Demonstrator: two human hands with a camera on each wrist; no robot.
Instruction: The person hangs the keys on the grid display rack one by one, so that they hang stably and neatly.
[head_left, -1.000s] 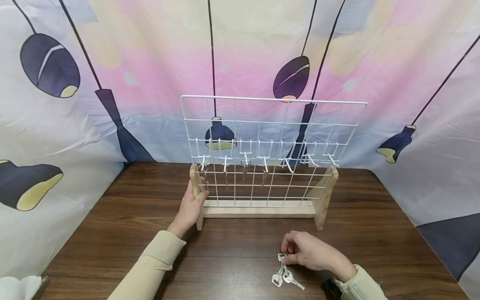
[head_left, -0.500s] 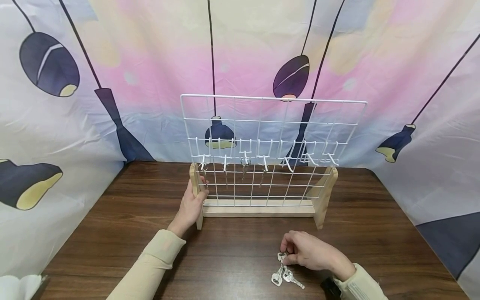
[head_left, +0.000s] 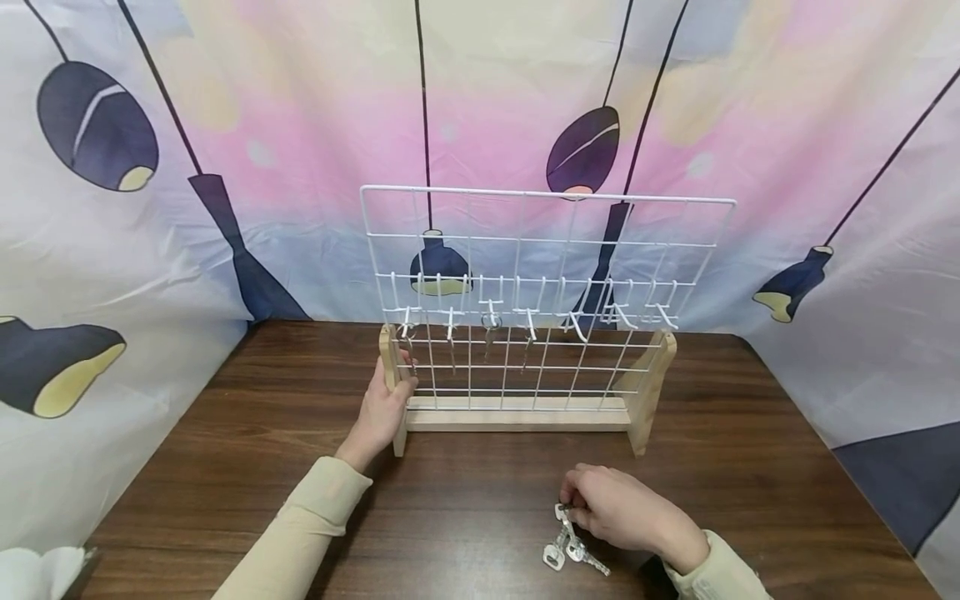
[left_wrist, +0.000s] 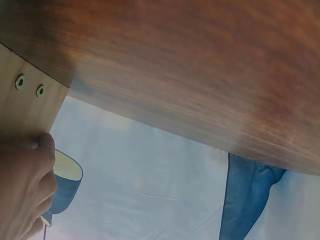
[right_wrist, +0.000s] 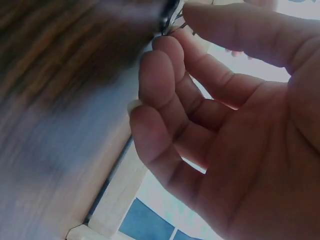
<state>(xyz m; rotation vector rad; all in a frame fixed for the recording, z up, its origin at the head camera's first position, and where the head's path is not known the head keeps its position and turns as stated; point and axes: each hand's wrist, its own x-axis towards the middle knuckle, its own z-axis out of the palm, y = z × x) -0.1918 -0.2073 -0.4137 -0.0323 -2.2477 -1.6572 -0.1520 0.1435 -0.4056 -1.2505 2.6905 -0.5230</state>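
left hand [head_left: 384, 408] curled round the rack [head_left: 517, 422] by its wooden leg [head_left: 400, 440], right hand [head_left: 626, 510] pinching the top key [head_left: 561, 512] over two others [head_left: 576, 550] on the table [head_left: 465, 517]. and it's just rolled over slightly, tipping that key, apparently working it loose! beyond, more keys [head_left: 489, 343] hang from white hooks [head_left: 578, 327].

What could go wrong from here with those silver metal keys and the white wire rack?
The silver metal keys might slip or tangle, since the right hand pinches only one end of the bunch. If the left hand tugs the pale wooden side post it grips, the white wire rack could tilt and the small hanging metal pieces might swing off its white hooks.
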